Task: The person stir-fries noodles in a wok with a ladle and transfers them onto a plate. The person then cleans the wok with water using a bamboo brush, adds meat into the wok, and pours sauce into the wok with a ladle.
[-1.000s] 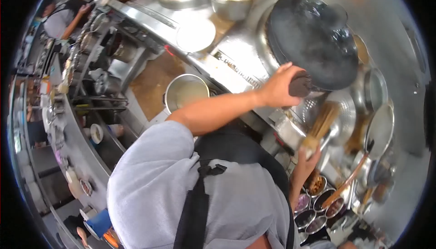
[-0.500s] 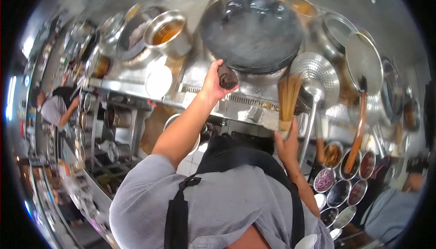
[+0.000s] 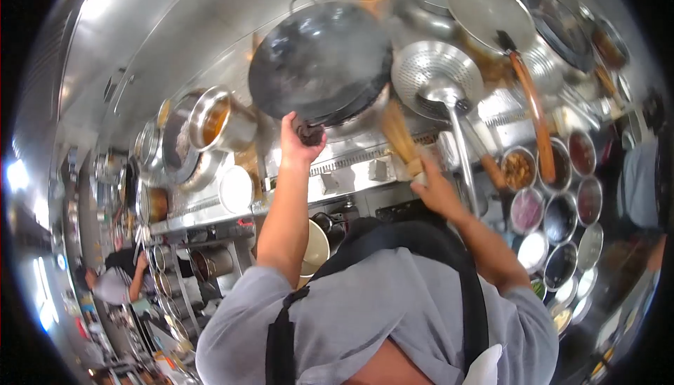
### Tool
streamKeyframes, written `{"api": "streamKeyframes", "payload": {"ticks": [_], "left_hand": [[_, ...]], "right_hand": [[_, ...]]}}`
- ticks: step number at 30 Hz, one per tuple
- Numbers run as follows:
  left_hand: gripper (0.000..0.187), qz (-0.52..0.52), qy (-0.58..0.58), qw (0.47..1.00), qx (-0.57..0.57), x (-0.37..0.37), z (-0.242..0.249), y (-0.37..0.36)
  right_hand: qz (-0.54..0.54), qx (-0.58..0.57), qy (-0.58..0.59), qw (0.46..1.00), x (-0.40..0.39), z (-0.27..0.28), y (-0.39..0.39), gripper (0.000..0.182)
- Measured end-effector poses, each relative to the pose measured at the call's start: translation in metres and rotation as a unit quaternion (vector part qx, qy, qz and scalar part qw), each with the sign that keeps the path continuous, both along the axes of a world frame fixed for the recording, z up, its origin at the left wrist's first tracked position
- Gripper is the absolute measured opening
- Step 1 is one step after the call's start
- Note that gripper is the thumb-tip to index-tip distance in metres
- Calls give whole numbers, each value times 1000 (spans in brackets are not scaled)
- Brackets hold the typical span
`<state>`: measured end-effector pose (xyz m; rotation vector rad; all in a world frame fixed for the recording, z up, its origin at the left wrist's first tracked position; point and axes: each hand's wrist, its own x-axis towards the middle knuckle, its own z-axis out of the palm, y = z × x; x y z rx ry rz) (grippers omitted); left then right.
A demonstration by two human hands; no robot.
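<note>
A large black wok point(image 3: 319, 62) sits on the range, with steam hazing its inside. My left hand point(image 3: 300, 148) is closed around a dark folded cloth point(image 3: 309, 133), right at the wok's near rim. In my right hand point(image 3: 437, 187) is a bamboo wok brush point(image 3: 399, 132), gripped by its bound end with bristles pointing up toward the wok's near right side. Beside the brush lies a perforated skimmer point(image 3: 421, 69), with a long-handled metal ladle point(image 3: 444, 94) resting over it.
Left of the wok stands a metal pot of amber liquid point(image 3: 216, 122). A mesh strainer point(image 3: 488, 13) with a wooden-handled tool point(image 3: 530, 97) lies at the right. Several ingredient bowls point(image 3: 560, 218) fill the right side. Another person point(image 3: 119, 280) is far left.
The view has turned, so the wok appears further left. The cloth is now at the wok's rim, and the brush has tilted leftward, its bristles nearer the wok.
</note>
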<state>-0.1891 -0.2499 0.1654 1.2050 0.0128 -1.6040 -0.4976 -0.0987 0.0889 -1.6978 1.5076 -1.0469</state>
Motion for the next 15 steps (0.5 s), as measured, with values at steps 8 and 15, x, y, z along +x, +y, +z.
{"api": "streamKeyframes", "payload": {"ticks": [8,15], "left_hand": [[14,41,51,995,-76,-37,-19,-3],[12,69,1,994,-85,-26,-21,60]], "right_hand": [[32,102,42,993,8,-25,0,69],[6,73,-17,997,-3,-41,7,66]]}}
